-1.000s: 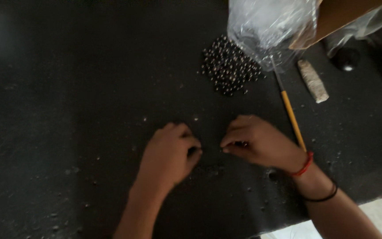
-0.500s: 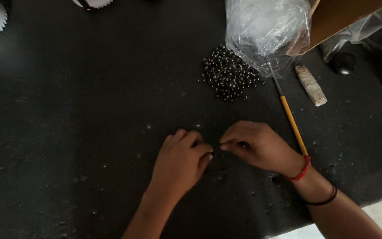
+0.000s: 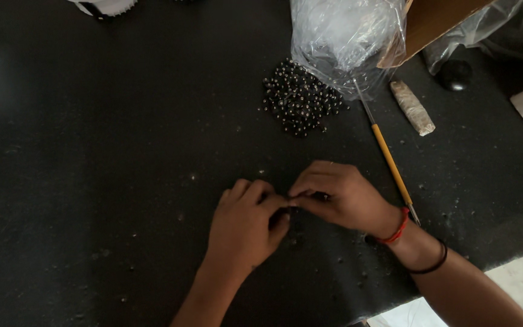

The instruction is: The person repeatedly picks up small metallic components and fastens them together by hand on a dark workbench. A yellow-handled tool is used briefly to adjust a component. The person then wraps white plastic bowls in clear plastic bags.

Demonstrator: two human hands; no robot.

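My left hand and my right hand meet fingertip to fingertip low on a black foam mat. Both pinch something small and dark between thumb and forefinger; it looks like a bead, but the fingers hide most of it. A pile of small dark shiny beads lies on the mat above the hands. My right wrist wears a red thread and a black band.
A clear plastic bag sits against the bead pile, a brown cardboard piece beside it. A yellow-handled thin tool lies right of my right hand. Further right lie a pale wrapped roll and a dark round object. White ridged items sit at the top left.
Both hands have drawn together; their fingertips now touch where a small gap showed before. The view has shifted slightly, so everything on the mat sits lower in the frame.
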